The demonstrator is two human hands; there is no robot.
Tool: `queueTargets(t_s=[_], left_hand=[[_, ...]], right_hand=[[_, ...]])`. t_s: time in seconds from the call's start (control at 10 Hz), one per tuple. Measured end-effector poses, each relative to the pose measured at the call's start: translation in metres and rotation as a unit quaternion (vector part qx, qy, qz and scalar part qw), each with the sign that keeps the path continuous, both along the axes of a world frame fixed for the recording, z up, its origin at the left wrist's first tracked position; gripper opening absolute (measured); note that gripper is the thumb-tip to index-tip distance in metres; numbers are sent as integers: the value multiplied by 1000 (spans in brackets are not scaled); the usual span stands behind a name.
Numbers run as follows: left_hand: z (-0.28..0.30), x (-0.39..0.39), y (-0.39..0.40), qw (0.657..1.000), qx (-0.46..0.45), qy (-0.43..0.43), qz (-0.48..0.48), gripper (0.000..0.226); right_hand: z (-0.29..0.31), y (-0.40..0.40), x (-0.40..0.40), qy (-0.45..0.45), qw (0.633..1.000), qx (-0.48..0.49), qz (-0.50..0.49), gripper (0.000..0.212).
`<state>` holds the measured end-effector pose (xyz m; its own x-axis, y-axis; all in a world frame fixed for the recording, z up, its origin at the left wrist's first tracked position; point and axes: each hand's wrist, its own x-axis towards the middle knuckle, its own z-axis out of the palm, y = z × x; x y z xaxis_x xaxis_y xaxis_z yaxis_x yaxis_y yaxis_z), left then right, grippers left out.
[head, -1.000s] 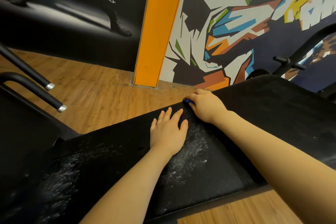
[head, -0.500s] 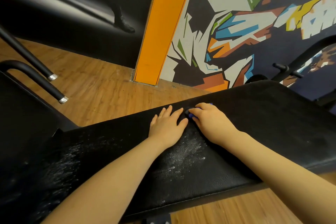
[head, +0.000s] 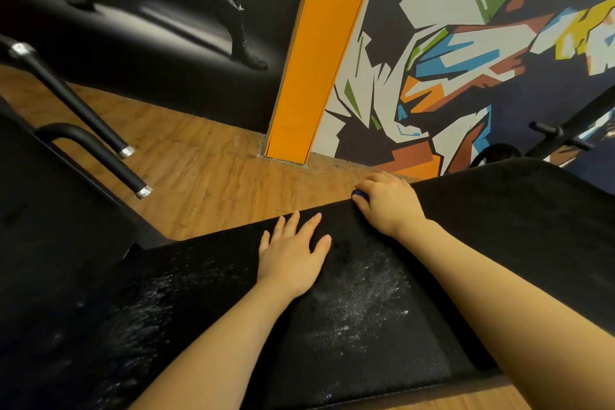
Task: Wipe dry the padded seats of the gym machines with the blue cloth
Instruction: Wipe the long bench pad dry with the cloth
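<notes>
At the far edge of the black padded seat, right hand curled over a bunched blue cloth, fingers clamped around it so that only a small blue corner peeks out beside the thumb; rest of the cloth hidden under the palm. Pressed down right where the pad meets the wooden floor beyond, probably to drag moisture off the rim at the end of a stroke

Nearer and to the left, left hand flat on the pad, fingers straight and slightly apart, gripping nothing; likely planted there to brace the body and steady the seat against the push of the wiping hand. Just apart from the right hand, not touching it

Between the two forearms, a patch of glistening droplets across the textured upholstery, and a second wet streak farther left on the near part of the pad. Far right stretch of the seat matte and apparently dry. Judged from that: wiping well under way but not finished, with the wet zones near the body left to cover

Beyond the seat, an orange pillar against a colourful mural wall; at left, two black machine bars with silver end caps above the floor. At far right, a dark machine frame, details too dim to tell
</notes>
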<state>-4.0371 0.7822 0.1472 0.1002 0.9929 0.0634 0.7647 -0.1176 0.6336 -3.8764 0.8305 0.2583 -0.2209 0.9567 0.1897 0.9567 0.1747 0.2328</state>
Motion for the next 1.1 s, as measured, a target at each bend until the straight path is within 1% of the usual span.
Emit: queueTargets(t_s=[0.2,0.4,0.5,0.6,0.7,0.9,1.0,1.1], left_hand=[[0,1,1,1000,1,-1,-3,55],[2,0,0,1000,-4,3,-1,55],[2,0,0,1000,-5,1,-1,55],[1,0,0,1000,-3,-2,-4,56],[1,1,0,1000,-2,0,-2,56],[1,0,-1,1000,-4,-1,-3,55],[1,1,-1,1000,-2,-3,-2,55],[1,1,-1,1000,-1,-1,-1,55]], right_hand=[[2,-5,1,-13,999,-43,17,33],[1,-48,3,-36,992,-88,78,43],[0,-50,4,-12,993,-81,81,42],[-3,-37,3,0,995,-54,79,37],[-7,-14,2,-10,997,-26,73,28],[-11,13,-8,12,999,-20,46,28],[-13,10,-7,15,999,-25,38,28],[-12,-3,-9,20,998,-32,47,32]])
